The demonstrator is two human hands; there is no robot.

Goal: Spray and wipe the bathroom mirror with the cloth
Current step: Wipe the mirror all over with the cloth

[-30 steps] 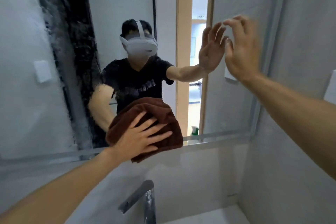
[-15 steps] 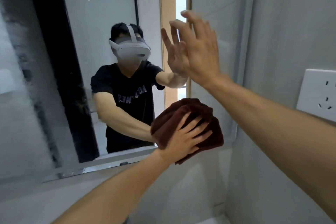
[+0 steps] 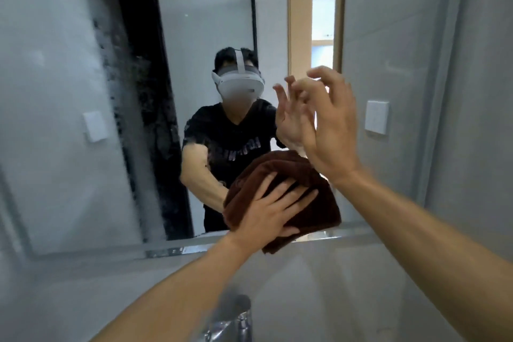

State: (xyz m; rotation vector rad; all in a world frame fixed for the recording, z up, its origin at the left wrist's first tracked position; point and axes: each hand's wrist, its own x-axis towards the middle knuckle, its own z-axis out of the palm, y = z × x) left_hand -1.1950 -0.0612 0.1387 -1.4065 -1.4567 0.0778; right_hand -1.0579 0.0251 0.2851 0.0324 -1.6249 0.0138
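The bathroom mirror (image 3: 205, 44) fills the wall ahead, with a band of misty spray droplets (image 3: 125, 97) down its left part. A folded brown cloth (image 3: 313, 191) lies against the glass just above the mirror's lower edge. My left hand (image 3: 270, 209) presses flat on the cloth with its fingers spread. My right hand (image 3: 327, 130) is raised just above the cloth at the glass, fingers bent and apart, holding nothing. No spray bottle is in view.
A chrome faucet (image 3: 236, 319) sits at the bottom, below my left forearm. The tiled right wall (image 3: 477, 147) is close beside my right arm. White wall plates (image 3: 376, 117) and a doorway show reflected in the glass.
My left hand slid the cloth right along the mirror's lower edge, then back left a little. My right hand shifted left and its flat fingers curled.
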